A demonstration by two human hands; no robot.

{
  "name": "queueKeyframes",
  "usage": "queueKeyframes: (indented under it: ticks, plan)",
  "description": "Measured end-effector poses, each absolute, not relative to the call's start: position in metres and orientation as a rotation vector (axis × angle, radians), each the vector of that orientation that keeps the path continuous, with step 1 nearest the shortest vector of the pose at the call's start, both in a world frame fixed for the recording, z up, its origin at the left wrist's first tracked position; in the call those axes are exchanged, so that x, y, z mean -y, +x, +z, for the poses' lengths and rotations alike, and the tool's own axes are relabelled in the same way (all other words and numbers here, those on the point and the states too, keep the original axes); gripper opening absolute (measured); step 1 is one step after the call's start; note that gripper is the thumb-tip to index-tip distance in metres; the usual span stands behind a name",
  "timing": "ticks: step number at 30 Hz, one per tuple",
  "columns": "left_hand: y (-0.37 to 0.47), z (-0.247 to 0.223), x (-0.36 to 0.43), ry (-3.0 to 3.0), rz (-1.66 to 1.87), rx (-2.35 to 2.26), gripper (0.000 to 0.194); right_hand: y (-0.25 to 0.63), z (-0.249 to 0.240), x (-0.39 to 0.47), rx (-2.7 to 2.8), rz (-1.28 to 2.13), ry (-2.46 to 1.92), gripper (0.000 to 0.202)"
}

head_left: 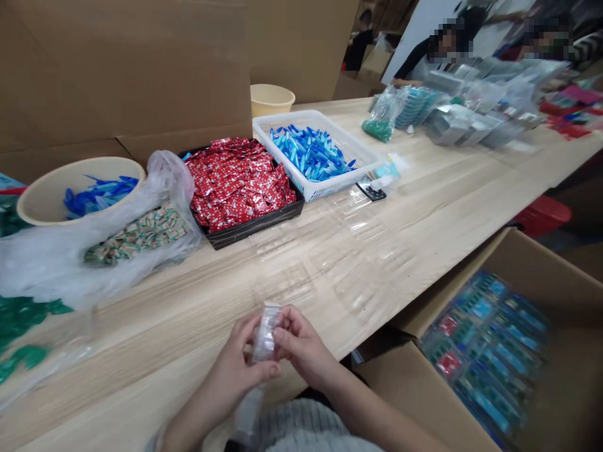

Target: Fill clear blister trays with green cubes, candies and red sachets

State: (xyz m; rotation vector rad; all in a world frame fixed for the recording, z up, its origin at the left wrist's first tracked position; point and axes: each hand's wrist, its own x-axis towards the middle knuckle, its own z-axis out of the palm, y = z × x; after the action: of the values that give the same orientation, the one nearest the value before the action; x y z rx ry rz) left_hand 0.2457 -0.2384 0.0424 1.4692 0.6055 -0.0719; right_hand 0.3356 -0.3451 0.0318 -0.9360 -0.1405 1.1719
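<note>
Between my two hands, near the table's front edge, is a shiny clear plastic piece (265,336), seen nearly edge on. It resembles the transparent moulded trays on the table, but blur hides its exact shape. My left hand (230,367) grips it from the left, thumb across its lower part. From the right, my right hand (301,348) pinches its upper part with thumb and curled fingers. Several clear plastic trays (365,282) lie flat on the wood just beyond my hands.
Red packets (238,185) fill a black tray; blue pieces (311,150) fill a white basket. Left are a beige bowl (35,198), a bag of small packets (141,235) and green pieces (23,323). An open carton (391,376) of filled packs stands right. People sit beyond.
</note>
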Motion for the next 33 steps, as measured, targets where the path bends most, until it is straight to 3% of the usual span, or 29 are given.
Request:
queueKeyframes:
  ticks: [7,11,15,20,26,33]
  plan:
    - [0.23,0.038,0.24,1.442,-0.049,-0.551,0.069,0.332,0.028,0.349,0.163,1.225,-0.856,0.037]
    - [0.232,0.044,0.256,1.65,0.083,-0.596,0.07,0.328,0.049,0.36,0.227,1.192,-1.21,0.033]
    - [0.231,0.06,0.263,1.728,0.142,-0.6,0.059,0.325,0.066,0.383,0.266,1.169,-1.424,0.031]
    - [0.21,0.07,0.216,1.221,0.028,-0.813,0.045,0.33,0.033,0.454,-0.085,0.94,-1.358,0.03]
    - [0.246,0.038,0.186,0.702,-0.187,-0.882,0.025,0.336,-0.027,0.483,-0.426,0.816,-1.181,0.028]
    - [0.249,0.042,0.2,0.863,-0.108,-0.783,0.033,0.345,0.0,0.472,-0.438,0.669,-1.461,0.034]
